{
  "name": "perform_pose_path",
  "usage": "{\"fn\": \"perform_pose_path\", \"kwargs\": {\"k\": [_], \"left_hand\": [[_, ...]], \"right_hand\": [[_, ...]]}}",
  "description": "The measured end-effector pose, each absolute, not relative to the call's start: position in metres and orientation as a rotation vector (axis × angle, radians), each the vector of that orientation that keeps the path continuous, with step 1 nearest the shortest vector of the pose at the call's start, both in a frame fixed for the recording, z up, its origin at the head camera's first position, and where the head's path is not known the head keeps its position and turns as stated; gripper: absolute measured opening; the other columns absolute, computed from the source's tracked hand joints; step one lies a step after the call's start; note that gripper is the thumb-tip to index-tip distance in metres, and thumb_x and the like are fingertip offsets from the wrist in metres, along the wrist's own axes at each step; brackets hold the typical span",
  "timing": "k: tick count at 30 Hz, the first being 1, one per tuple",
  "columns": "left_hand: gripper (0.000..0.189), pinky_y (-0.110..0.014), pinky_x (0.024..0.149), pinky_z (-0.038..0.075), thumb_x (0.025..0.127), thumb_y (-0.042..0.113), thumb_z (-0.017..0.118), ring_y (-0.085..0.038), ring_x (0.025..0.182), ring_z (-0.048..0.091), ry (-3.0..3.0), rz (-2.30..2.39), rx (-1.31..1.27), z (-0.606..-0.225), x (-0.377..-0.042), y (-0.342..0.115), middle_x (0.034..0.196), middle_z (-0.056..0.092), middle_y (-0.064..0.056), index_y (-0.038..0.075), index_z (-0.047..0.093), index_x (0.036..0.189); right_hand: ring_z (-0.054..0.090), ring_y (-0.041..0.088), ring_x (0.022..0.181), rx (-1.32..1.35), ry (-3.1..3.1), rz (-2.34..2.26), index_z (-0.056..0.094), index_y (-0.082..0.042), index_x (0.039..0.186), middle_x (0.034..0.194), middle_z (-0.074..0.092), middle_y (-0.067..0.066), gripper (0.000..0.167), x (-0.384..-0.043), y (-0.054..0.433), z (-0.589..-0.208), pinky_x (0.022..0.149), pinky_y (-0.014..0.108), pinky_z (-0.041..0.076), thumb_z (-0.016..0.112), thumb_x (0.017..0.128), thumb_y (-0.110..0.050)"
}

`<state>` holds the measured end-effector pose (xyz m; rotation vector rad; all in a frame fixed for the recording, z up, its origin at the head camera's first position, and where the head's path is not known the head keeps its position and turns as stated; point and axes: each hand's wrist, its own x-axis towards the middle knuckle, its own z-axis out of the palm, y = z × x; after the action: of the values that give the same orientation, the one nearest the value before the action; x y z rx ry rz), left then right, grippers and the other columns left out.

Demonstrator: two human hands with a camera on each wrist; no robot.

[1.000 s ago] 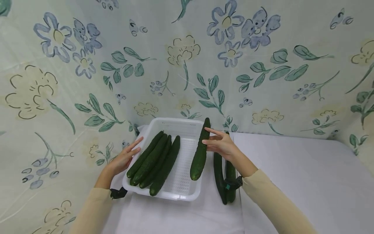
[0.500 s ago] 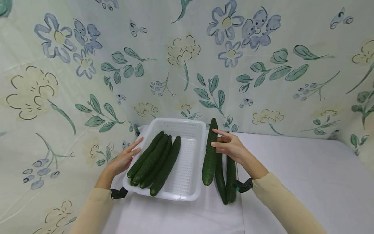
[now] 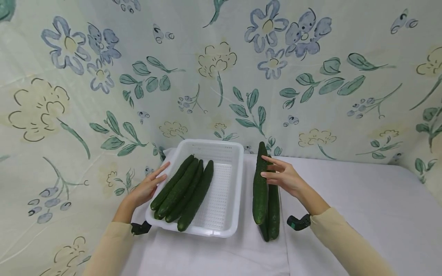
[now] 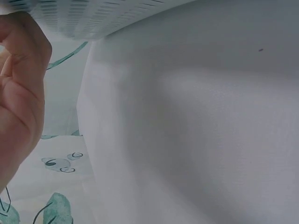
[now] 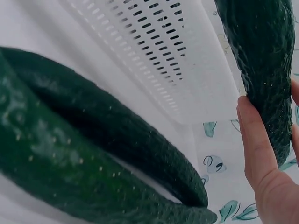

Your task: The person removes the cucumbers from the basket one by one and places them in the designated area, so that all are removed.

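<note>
Floral cloth (image 3: pixel 197 119) hangs behind a white-covered tabletop (image 3: pixel 331 199). On it sits a white plastic basket (image 3: pixel 221 188), its walls perforated, with four cucumbers (image 3: pixel 177 193) inside. To its right, one long, dark green cucumber (image 3: pixel 260 191) is held above a resting pair (image 3: pixel 273 212); likely firm and fairly weighty, with bumpy skin giving good grip, best taken mid-length lest it snap. The right hand (image 3: pixel 284 177) pinches its far half; the left hand (image 3: pixel 146 189) lays straight fingers against the basket's left rim.
</note>
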<state>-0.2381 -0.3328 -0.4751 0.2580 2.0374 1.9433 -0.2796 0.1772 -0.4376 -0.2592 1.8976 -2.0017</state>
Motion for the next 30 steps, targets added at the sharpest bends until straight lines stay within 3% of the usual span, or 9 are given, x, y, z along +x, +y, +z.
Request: {"fn": "perform_pose_path", "kwargs": {"k": [17, 30], "left_hand": [[0.057, -0.032, 0.096, 0.049, 0.110, 0.022, 0.040, -0.011, 0.123, 0.052, 2.037, 1.937, 0.275, -0.476, -0.239, -0.334, 0.160, 0.016, -0.016, 0.026, 0.016, 0.161], [0.057, -0.032, 0.094, 0.050, 0.110, 0.022, 0.040, -0.011, 0.121, 0.053, 2.043, 1.936, 0.260, -0.474, -0.238, -0.333, 0.159, 0.018, -0.016, 0.026, 0.016, 0.161]], "right_hand": [[0.053, 0.022, 0.115, -0.329, 1.955, -1.930, 0.036, -0.010, 0.155, 0.150, 0.027, 0.026, 0.073, -0.280, 0.214, -0.447, 0.090, 0.038, 0.052, 0.071, 0.091, -0.004], [0.060, 0.021, 0.107, -0.329, 2.017, -1.889, 0.039, -0.012, 0.154, 0.146, 0.032, 0.026, 0.074, -0.284, 0.240, -0.467, 0.087, 0.040, 0.054, 0.073, 0.090, -0.004]]}}
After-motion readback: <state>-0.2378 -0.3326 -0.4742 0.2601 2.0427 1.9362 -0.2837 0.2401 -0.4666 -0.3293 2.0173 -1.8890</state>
